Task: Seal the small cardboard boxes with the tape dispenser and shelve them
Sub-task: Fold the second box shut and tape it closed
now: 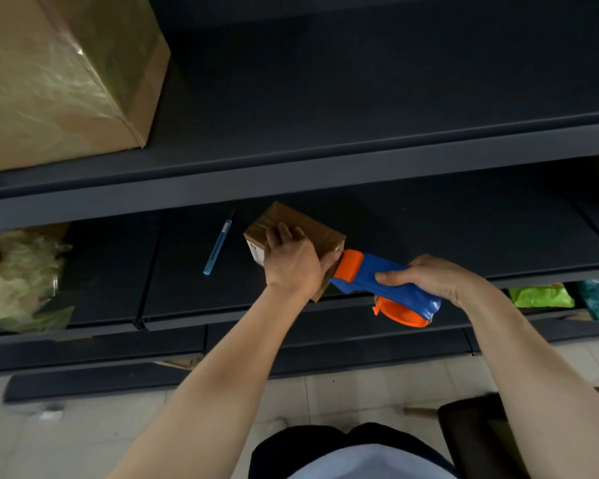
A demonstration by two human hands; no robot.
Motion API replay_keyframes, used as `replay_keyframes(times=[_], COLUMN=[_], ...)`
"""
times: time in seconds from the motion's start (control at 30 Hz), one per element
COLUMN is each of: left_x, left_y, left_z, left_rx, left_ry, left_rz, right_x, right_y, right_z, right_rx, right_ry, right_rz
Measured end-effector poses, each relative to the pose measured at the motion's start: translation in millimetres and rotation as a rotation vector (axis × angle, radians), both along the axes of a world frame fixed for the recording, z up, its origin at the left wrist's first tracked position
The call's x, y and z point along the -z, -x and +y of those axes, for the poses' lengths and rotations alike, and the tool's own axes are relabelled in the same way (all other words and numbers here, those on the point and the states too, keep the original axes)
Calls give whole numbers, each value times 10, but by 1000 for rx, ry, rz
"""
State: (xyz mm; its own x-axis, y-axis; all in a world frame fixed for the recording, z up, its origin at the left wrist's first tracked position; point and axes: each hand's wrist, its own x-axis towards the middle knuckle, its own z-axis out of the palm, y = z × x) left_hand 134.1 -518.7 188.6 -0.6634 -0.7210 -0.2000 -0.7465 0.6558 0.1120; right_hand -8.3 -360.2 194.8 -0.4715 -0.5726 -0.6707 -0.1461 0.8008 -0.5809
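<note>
There is 1 small cardboard box (303, 224) in view, 1 tape dispenser (386, 283), 1 large cardboard box (59, 81) and 1 slim blue cutter (218, 247), with 2 bare hands at work. The small box is brown, with glossy clear tape across its top and a white printed label on its near left face. It sits turned at an angle near the front edge of the lower shelf (464, 236), about midway along it. The left hand (293, 262) holds it, fingers bent over the top and thumb lying along its right end. The right hand (429, 276) is wrapped round the dispenser's blue body, whose orange head touches the box's right end just beside that thumb. The cutter lies just left of the box, apart from it. The large box, wrapped in shiny film, stands at the left end of the upper shelf (360, 160).
</note>
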Motion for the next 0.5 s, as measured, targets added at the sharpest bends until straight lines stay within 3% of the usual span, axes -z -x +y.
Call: replay_keyframes(times=[0.3, 0.4, 0.5], left_x=[-52, -125, -308], left_y=[0, -29, -84], left_z=[-11, 11, -33], left_rx=[46, 93, 134], left_ry=[49, 31, -188], left_rz=[-107, 19, 168], right_x=[151, 11, -229], right_y=[-255, -298, -329], right_z=[161, 216, 290], right_rx=[106, 105, 126], right_ry=[148, 183, 226], right_rz=[-144, -120, -84])
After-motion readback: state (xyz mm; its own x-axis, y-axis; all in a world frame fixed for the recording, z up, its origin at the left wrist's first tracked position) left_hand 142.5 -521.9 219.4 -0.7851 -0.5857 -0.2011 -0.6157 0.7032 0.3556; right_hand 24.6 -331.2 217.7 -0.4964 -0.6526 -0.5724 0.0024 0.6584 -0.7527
